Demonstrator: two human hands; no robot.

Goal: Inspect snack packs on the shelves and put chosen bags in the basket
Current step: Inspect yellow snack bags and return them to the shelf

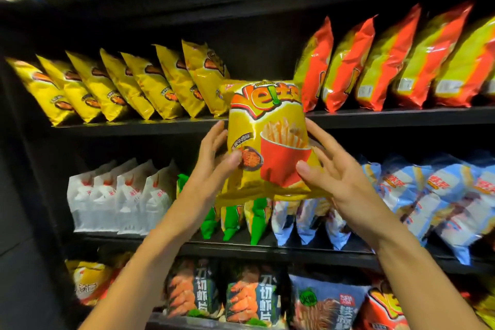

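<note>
- Both hands are up at the shelving, and between them sits a yellow fries bag (267,139), front face toward the camera, red cup of fries printed on it.
- The left hand (214,158) holds the bag's left edge: thumb pressed on the front by the round meat picture, fingers reaching up behind the side.
- The right hand (329,169) takes the right edge, thumb on the front against the red cup, fingers spread along the bag's side and back.
- So the hands are apart, one on each flank, and the bag hangs upright between them in front of the black shelf edge (375,118).
- Above and left of the left hand, a row of yellow snack bags (128,86) leans on the shelf, tilted one against the next.
- Above and right of the right hand stands a line of orange-and-yellow bags (375,67).
- Left of the left forearm, white packs (117,195) stand in a row; just under the held bag, green-and-yellow bags (254,222) poke out.
- Right of the right hand, light blue bags (434,195) are piled, blurred.
- Below the forearms, dark shrimp-chip bags (198,289) with orange prawns sit on the lowest shelf.
- No basket shows in this view.
</note>
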